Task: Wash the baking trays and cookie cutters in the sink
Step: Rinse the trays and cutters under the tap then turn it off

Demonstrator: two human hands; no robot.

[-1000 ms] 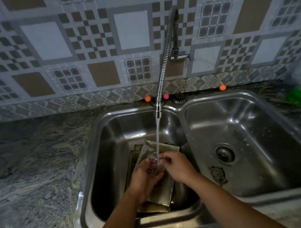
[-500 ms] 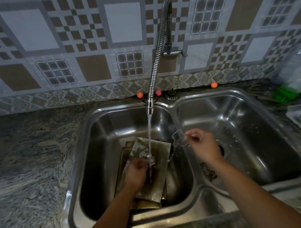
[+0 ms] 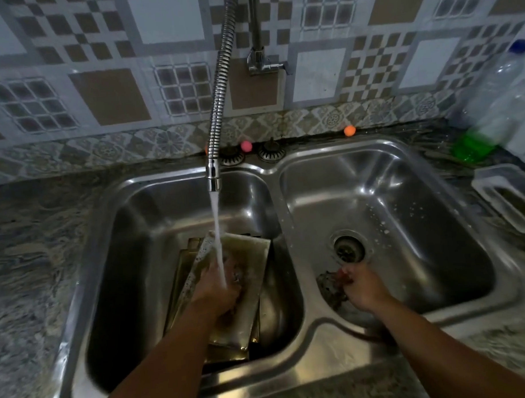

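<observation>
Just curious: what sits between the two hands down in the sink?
In the head view, the steel divider ridge between the basins separates the left hand on the baking trays from the right hand.

left hand (image 3: 220, 292): hides what its fingers hold under the water
bottle (image 3: 496, 101): blurred, cut by right edge
white container (image 3: 505, 202): cut at right edge

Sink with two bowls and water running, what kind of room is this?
Most likely a home kitchen. There is a steel double sink set in a stone counter, a tiled wall behind the tap, and baking trays being washed.
</observation>
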